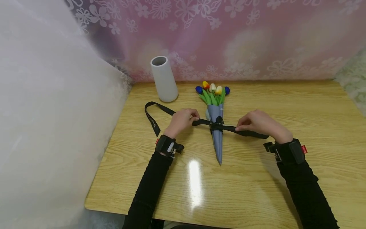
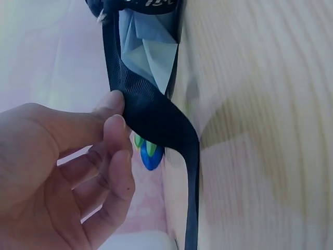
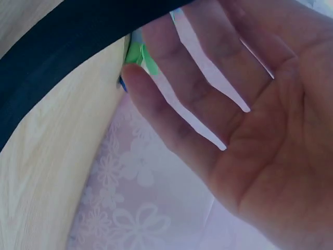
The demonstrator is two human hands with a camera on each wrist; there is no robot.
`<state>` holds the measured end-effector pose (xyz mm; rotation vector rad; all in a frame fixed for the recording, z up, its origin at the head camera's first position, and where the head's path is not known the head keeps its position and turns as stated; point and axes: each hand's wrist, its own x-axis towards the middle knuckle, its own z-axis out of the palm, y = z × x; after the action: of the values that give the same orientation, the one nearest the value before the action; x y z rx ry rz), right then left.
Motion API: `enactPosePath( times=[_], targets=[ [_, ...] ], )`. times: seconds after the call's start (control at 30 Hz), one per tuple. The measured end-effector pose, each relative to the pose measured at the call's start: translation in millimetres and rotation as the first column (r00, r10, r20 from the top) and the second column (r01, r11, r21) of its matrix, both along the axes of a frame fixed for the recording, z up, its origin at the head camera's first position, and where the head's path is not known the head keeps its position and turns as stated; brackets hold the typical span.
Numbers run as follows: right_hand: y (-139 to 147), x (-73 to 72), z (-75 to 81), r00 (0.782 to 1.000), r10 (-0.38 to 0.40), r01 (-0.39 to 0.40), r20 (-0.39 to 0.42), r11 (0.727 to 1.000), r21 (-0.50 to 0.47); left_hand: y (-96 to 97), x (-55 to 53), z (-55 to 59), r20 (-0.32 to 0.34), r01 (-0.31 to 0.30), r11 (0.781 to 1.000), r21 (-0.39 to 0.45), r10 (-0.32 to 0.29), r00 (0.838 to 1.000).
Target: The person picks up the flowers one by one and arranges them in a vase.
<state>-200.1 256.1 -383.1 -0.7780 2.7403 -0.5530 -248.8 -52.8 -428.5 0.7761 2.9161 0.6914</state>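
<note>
A bouquet of tulips (image 1: 212, 95) in blue, white, yellow and orange lies on the table, its stems wrapped in a blue-grey paper cone (image 1: 218, 143). Around the cone's middle runs a black ribbon (image 1: 228, 128) with a knot or crossing at the front. My left hand (image 1: 182, 121) pinches the ribbon left of the bouquet between thumb and forefinger; the left wrist view shows this grip on the ribbon (image 2: 151, 112). On the other side, my right hand (image 1: 257, 122) pinches the ribbon's right length. In the right wrist view its pinching fingertips are mostly out of frame.
A white vase (image 1: 164, 79) stands at the table's back left. The loose left end of the ribbon, with pale lettering, curls across the wooden table (image 1: 246, 178) behind my left hand. A pink flowered curtain (image 1: 214, 41) hangs along the back edge, and white sheeting (image 1: 57, 111) is at the left.
</note>
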Motion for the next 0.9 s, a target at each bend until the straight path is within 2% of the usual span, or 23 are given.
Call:
enactPosePath(
  times=[0.23,0.43,0.57,0.73,0.8,0.9],
  targets=[
    [27,0.4,7.6,0.998,-0.066,0.065,0.023,0.996,0.066,-17.8,-4.5,1.7,-0.004,-0.045,0.999,-0.012,0.045,0.999],
    [52,0.2,14.3,0.989,-0.142,0.138,0.029,0.985,0.105,-37.9,-6.9,8.8,0.049,-0.083,0.996,-0.027,0.084,0.995],
    [60,0.1,18.3,0.984,-0.177,0.172,0.031,0.977,0.129,-54.1,-7.7,12.9,0.079,-0.15,0.987,-0.063,0.155,0.985],
    [59,0.1,20.7,0.975,-0.217,0.209,0.041,0.967,0.147,-69.0,-5.9,15.7,0.118,-0.225,0.962,-0.156,0.244,0.962],
    [55,1.1,20.1,0.972,-0.236,0.233,0.005,0.965,0.12,-69.1,-5.5,16.3,0.093,-0.257,0.954,-0.154,0.273,0.958],
    [43,5.0,17.9,0.959,-0.253,0.259,-0.126,0.965,0.033,-58.8,-4.3,19.4,0.011,-0.281,0.957,-0.066,0.283,0.959]
  ],
)
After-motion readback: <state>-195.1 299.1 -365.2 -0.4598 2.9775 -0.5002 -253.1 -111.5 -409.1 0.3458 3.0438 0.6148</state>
